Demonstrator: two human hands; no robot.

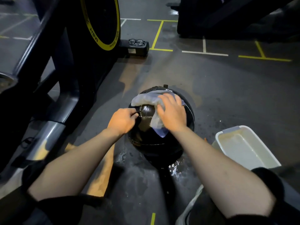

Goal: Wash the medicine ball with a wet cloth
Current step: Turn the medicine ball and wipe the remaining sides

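A black medicine ball point(146, 125) sits on the dark gym floor in front of me, its surface shiny and wet. A grey cloth point(146, 99) is draped over its top and right side. My right hand point(172, 111) presses flat on the cloth with fingers spread. My left hand point(123, 119) grips a black strap on the ball's left side, fingers curled round it.
A white plastic basin point(266, 155) with water stands to the right of the ball. Water is pooled on the floor point(174, 168) below the ball. An exercise bike with a yellow-rimmed wheel point(100, 23) fills the left. Eyeglasses point(136, 42) lie on its base.
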